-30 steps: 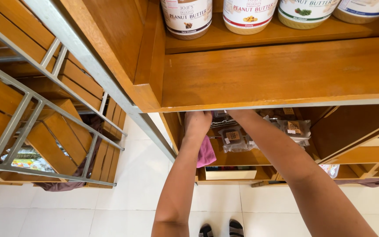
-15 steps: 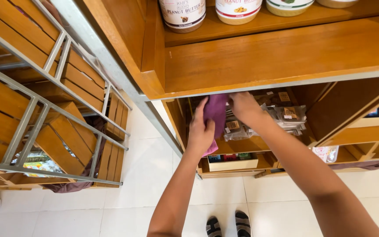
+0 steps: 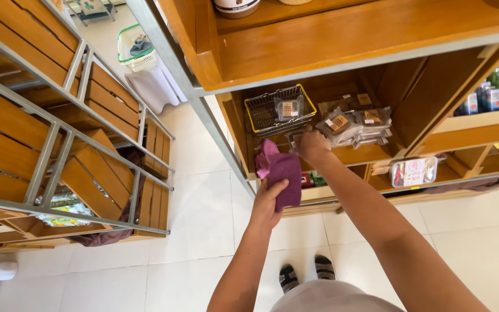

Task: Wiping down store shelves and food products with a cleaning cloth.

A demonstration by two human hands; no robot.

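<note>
My left hand (image 3: 269,202) holds a purple cloth (image 3: 280,169) in front of a lower wooden shelf (image 3: 353,155). My right hand (image 3: 312,145) reaches onto that shelf and grips a clear plastic packet (image 3: 293,138) at its front edge. Behind it sits a small wire basket (image 3: 267,110) with a yellow rim and one packet inside. To the right of my hand lies a pile of clear packets with brown labels (image 3: 354,124).
A thick wooden shelf (image 3: 347,40) juts out overhead with jars on it. Slatted wooden racks in a grey metal frame (image 3: 59,150) stand at the left. Below are more shelves with a red-labelled tray (image 3: 414,171) and small bottles (image 3: 495,92). White tile floor lies underfoot.
The view has tilted down, showing the lower shelf fully. My left hand has drawn the purple cloth off the shelf, down and toward me. My right hand now rests on a packet at the shelf's front edge.
</note>
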